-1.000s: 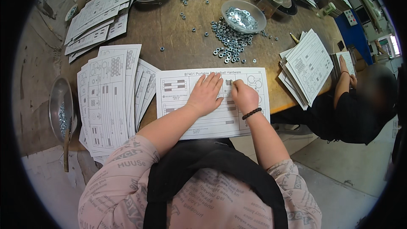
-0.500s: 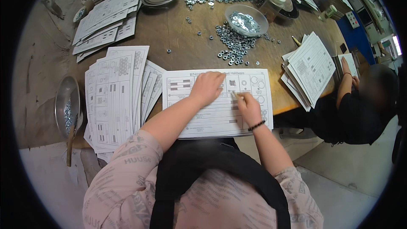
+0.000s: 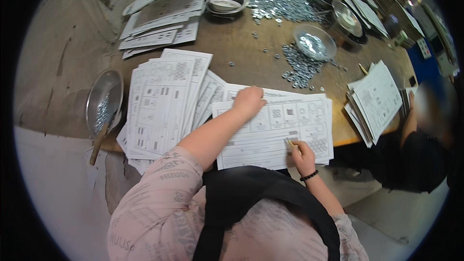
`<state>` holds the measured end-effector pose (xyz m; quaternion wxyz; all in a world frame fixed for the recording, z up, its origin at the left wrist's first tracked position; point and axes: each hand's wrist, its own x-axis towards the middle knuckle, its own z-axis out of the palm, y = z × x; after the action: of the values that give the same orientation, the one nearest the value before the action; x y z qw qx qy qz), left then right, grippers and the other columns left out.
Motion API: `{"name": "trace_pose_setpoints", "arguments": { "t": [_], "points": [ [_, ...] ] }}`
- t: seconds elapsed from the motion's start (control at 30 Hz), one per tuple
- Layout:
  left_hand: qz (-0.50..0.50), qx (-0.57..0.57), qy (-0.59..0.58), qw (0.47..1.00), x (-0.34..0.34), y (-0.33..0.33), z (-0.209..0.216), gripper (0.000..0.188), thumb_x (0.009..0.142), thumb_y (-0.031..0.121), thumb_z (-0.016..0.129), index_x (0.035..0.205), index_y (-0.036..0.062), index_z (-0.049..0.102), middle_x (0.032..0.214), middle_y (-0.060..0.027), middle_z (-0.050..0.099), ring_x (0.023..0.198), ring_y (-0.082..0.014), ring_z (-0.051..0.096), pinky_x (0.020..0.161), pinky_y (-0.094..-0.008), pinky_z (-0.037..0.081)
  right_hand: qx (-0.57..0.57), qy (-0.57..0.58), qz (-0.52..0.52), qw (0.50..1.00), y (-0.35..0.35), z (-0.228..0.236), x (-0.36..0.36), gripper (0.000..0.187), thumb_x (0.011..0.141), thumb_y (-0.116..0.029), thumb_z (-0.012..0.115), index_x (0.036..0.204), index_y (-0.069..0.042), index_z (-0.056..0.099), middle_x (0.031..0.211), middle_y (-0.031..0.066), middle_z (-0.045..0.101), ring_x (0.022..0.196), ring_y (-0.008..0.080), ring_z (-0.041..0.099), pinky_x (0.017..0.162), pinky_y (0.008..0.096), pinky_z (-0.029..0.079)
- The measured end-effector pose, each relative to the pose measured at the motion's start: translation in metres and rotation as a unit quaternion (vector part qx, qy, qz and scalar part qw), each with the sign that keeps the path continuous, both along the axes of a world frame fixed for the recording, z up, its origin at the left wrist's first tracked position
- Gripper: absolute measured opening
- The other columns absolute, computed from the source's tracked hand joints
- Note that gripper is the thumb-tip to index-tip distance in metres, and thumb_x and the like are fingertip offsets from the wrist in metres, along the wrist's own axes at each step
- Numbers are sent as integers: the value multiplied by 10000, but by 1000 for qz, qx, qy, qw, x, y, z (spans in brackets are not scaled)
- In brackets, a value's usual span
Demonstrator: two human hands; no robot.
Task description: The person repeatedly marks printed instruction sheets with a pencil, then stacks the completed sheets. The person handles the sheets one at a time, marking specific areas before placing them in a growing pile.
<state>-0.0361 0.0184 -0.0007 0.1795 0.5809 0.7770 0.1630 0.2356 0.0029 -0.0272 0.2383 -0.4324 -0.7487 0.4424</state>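
A white printed card (image 3: 261,137) with rows of hardware drawings lies in front of me, slightly askew over another white card (image 3: 232,88) whose upper edge shows. My left hand (image 3: 249,102) is closed at the top card's upper edge, fingers curled against it. My right hand (image 3: 303,157) grips a slim yellowish pen-like stick (image 3: 292,143), its tip close to the card's lower right part. Whether the tip touches the card, I cannot tell. To the left, a fanned pile of similar cards (image 3: 159,101) lies on the table.
More cards (image 3: 164,19) lie at the far left, others (image 3: 377,96) at the right. A metal bowl (image 3: 105,96) of small parts with a wooden handle stands left. Loose nuts (image 3: 302,65) surround a clear bowl of washers (image 3: 314,42). Another person (image 3: 411,150) sits at right.
The top card has slid toward me, exposing a card beneath. My right hand has moved nearer my body with the stick. The whole view has shifted, with the table's contents appearing farther right.
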Motion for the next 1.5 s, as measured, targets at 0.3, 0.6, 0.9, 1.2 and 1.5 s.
{"name": "trace_pose_setpoints", "arguments": {
  "t": [0.3, 0.6, 0.9, 1.2, 1.5],
  "points": [
    [327, 147, -159, 920, -114, -90, 70, 401, 756, 223, 616, 1117, 62, 547, 1039, -135, 584, 938, -230, 559, 808, -333, 438, -51, 31, -12, 998, 8, 20, -4, 183, 812, -82, 529, 972, -11, 581, 842, 92, 616, 758, 162, 581, 676, 267, 448],
    [417, -2, 196, 887, -220, -219, 28, 438, 704, 164, 631, 1099, -4, 541, 1052, -185, 566, 968, -306, 542, 851, -374, 419, -10, -46, -12, 999, 37, 29, -18, 174, 805, -113, 543, 955, -33, 581, 775, 101, 599, 688, 185, 570, 616, 282, 438],
    [-73, 113, -67, 989, 16, -17, -19, 520, 730, 242, 617, 1181, 33, 464, 1225, -161, 461, 1173, -304, 394, 990, -389, 301, 72, -167, -7, 983, 76, 25, -72, 179, 805, -215, 523, 914, -95, 600, 716, 129, 615, 677, 301, 590, 596, 369, 459],
    [-145, 119, 78, 979, 55, -9, -36, 577, 765, 329, 552, 1238, 29, 417, 1311, -143, 367, 1243, -285, 299, 1035, -417, 210, 192, -218, 58, 955, 79, 15, -79, 146, 793, -196, 513, 836, -78, 586, 661, 125, 604, 608, 300, 584, 542, 392, 458],
    [-140, 117, 83, 980, 56, -9, -38, 565, 761, 338, 537, 1229, 40, 433, 1304, -135, 380, 1239, -273, 309, 1030, -413, 212, 189, -264, 98, 941, 74, 23, -80, 106, 767, -175, 512, 748, -70, 510, 581, 123, 574, 538, 308, 563, 475, 410, 435]
  ]
}}
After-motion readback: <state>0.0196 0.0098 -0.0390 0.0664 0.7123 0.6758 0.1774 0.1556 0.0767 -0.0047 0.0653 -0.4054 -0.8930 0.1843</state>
